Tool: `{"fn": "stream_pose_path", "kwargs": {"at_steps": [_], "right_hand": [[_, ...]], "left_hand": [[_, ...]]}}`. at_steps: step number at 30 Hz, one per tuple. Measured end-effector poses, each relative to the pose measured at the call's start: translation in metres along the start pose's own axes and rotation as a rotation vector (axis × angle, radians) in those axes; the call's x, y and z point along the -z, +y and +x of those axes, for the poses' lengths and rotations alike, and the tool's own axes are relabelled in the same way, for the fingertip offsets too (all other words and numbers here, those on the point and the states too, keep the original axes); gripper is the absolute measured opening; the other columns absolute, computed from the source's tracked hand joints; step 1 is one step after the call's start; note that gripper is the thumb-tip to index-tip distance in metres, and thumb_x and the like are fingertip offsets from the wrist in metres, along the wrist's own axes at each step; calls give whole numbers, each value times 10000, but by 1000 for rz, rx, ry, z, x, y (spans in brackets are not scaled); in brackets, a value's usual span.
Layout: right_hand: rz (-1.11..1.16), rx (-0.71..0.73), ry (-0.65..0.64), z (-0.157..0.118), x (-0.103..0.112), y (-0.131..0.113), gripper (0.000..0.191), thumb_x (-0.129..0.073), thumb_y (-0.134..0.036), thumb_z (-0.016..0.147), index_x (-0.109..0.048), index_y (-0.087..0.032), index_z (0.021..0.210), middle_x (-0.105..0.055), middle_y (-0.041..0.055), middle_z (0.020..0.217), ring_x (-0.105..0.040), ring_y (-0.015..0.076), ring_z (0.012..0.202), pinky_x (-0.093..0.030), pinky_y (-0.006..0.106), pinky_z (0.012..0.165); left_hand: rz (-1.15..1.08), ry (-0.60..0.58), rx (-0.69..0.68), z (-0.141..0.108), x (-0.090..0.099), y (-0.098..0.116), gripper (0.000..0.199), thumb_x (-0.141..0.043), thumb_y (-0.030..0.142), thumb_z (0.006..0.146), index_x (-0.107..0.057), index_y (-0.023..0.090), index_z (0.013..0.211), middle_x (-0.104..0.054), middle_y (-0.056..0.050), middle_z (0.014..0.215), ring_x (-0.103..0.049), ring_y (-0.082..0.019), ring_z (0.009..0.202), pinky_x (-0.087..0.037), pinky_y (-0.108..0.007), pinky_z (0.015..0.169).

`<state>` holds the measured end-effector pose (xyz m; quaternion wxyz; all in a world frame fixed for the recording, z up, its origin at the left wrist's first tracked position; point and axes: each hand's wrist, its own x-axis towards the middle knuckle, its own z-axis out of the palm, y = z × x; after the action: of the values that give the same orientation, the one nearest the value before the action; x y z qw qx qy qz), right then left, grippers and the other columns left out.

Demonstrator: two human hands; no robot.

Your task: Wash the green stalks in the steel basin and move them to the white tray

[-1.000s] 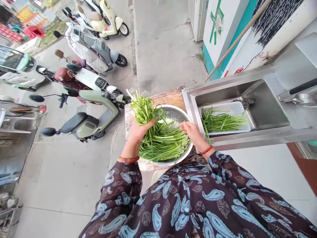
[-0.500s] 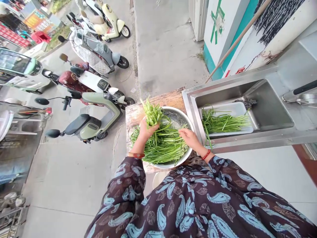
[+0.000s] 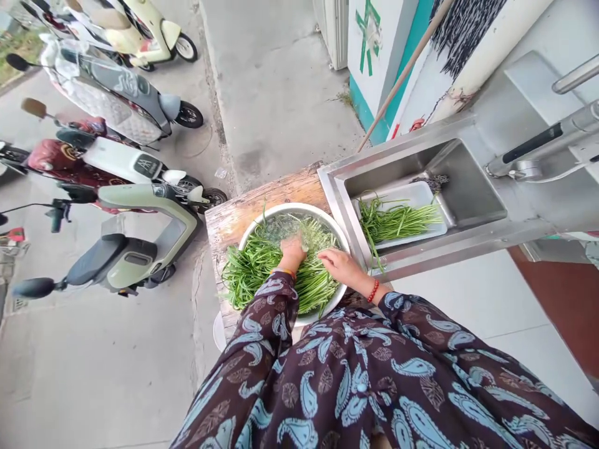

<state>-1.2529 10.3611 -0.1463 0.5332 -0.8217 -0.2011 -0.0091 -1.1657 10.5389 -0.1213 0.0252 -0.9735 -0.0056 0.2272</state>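
Note:
A round metal basin [image 3: 345, 240] of water holds long, thin-stemmed greens [image 3: 253, 268], with leafy ends hanging over its left rim. My left hand [image 3: 293, 249] is closed around a bunch of these greens, low in the basin with its fingers partly under splashing water. On the basin's right side, my right hand [image 3: 340, 264] hovers over the stems with curled fingers. Whatever its fingertips pinch, if anything, is too small to make out.
The basin stands on a rough wooden slab [image 3: 276, 190]. Beside it, a steel sink [image 3: 482, 187] holds a white tray [image 3: 423, 194] with more greens [image 3: 397, 222]. A faucet [image 3: 528, 149] is at right. Scooters [image 3: 135, 243] are parked at left, and a wooden pole [image 3: 407, 72] leans near the sink.
My left hand has lowered the bunch from above the basin's left side into the water, towards the middle. Water now splashes around it. My right hand stays near the right rim. The view has shifted.

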Motion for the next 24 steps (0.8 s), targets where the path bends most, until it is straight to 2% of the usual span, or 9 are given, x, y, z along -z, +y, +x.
{"fn": "stream_pose_path", "kwargs": {"at_steps": [3, 6, 9, 12, 15, 17, 20, 22, 24], "right_hand": [[-16, -4, -14, 0, -1, -3, 197, -543, -127, 952, -703, -206, 1037, -745, 67, 1029, -699, 184, 965, -544, 329, 922], [95, -46, 12, 0, 2, -3, 204, -528, -144, 953, -714, -198, 1019, -755, 70, 1030, -710, 184, 962, -550, 336, 918], [227, -128, 32, 1, 6, 0, 214, -513, -186, 948, -719, -191, 1007, -761, 69, 1010, -723, 181, 908, -569, 334, 864], [311, -188, 23, 2, 8, -1, 209, -535, -235, 926, -728, -199, 997, -771, 63, 1004, -731, 183, 880, -578, 329, 829], [380, -222, 34, 6, 11, -8, 221, -540, -288, 923, -732, -206, 996, -778, 70, 999, -742, 195, 879, -588, 339, 822], [432, -224, 46, 11, 18, -16, 239, -535, -328, 936, -727, -209, 1016, -778, 75, 1011, -752, 202, 891, -595, 349, 837], [464, -188, 79, 18, 38, -33, 256, -531, -359, 955, -712, -204, 1050, -774, 83, 1040, -756, 206, 898, -603, 358, 858], [388, -128, 179, 23, 56, -49, 261, -519, -360, 971, -703, -204, 1070, -766, 93, 1049, -745, 214, 917, -605, 368, 874], [235, -8, 291, 29, 70, -65, 272, -510, -347, 986, -687, -215, 1145, -742, 107, 1120, -716, 235, 1030, -588, 397, 944]], "left_hand": [[21, 58, -37, -17, 15, 0, 428, -693, 185, 809, -642, 113, 1228, -734, -201, 1136, -699, -361, 1088, -514, -462, 977], [-35, 182, -35, -49, 39, -13, 427, -707, 256, 791, -649, 158, 1202, -757, -150, 1028, -729, -335, 972, -555, -417, 872], [-252, 387, -44, -85, 77, -33, 408, -727, 275, 717, -671, 190, 1112, -759, -83, 905, -730, -282, 840, -566, -364, 780], [-471, 582, -106, -121, 121, -48, 375, -727, 284, 658, -681, 174, 1014, -747, -47, 843, -706, -232, 766, -562, -324, 733], [-586, 747, -154, -157, 157, -51, 330, -739, 304, 649, -673, 162, 940, -733, -30, 805, -676, -192, 720, -558, -297, 715], [-630, 833, -191, -173, 172, -49, 294, -751, 284, 654, -663, 167, 910, -725, -16, 790, -660, -166, 702, -555, -271, 720], [-620, 869, -208, -175, 173, -44, 312, -745, 254, 680, -661, 171, 969, -733, -17, 837, -671, -163, 733, -557, -266, 754], [-526, 786, -172, -159, 155, -41, 363, -725, 245, 704, -659, 178, 1055, -748, -36, 903, -695, -190, 783, -560, -289, 776], [-353, 616, -115, -132, 124, -37, 414, -718, 242, 719, -653, 183, 1124, -758, -72, 973, -715, -233, 855, -558, -320, 804]]}}
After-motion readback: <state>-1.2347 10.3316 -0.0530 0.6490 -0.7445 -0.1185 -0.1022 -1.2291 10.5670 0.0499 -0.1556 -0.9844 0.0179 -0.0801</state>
